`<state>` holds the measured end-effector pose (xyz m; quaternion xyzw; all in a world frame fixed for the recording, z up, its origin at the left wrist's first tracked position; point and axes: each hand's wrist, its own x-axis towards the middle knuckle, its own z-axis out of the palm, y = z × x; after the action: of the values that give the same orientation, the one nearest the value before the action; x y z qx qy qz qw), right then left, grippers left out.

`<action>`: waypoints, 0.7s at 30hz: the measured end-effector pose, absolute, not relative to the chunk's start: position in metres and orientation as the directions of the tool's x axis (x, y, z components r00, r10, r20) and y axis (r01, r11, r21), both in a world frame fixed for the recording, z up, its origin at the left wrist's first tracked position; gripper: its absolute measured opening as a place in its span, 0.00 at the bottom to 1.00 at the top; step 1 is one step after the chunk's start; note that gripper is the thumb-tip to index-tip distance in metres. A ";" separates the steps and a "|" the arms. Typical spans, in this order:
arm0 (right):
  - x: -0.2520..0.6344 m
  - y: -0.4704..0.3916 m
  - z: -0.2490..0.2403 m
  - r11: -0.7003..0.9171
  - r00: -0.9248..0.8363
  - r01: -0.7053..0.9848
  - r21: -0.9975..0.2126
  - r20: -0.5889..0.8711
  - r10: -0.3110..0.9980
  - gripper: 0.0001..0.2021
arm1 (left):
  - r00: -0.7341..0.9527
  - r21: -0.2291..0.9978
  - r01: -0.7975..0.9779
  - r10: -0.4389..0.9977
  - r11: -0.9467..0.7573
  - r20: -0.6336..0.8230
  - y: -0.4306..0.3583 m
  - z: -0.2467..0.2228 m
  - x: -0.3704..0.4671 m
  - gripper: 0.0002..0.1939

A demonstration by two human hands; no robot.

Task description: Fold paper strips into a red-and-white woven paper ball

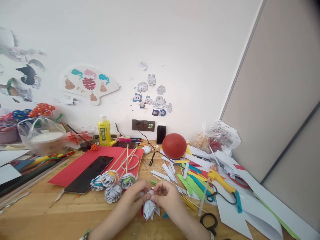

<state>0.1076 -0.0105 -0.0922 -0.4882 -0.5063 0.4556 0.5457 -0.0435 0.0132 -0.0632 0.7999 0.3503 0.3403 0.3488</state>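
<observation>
A folded white paper flower [149, 210] is held between both hands near the table's front edge. My left hand [135, 196] grips its upper part from the left, thumb and fingers pinched together. From the right, my right hand [165, 195] pinches the same flower at its top with thumb and forefinger. The two sets of fingertips nearly meet, and they hide the flower's upper end. Just left of my left hand lie several finished paper flowers on wooden sticks [113, 193], partly over red paper [75, 163].
A black phone or tablet [88, 175] lies on the red paper. Behind stand a yellow bottle [104, 130] and a red balloon [174, 146]. To the right are coloured paper strips [192, 185], a yellow glue gun [221, 180], black scissors handles [209, 222] and white sheets [232, 213].
</observation>
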 end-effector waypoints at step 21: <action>0.115 -0.015 -0.080 0.372 -0.118 0.647 -0.666 0.394 0.911 0.07 | 0.518 0.699 0.489 0.818 -0.522 0.249 0.011 -0.067 -0.043 0.06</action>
<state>0.1148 -0.0147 -0.0799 -0.5347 -0.7284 0.1680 0.3940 -0.0432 0.0111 -0.0673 0.8231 0.3969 0.2887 0.2855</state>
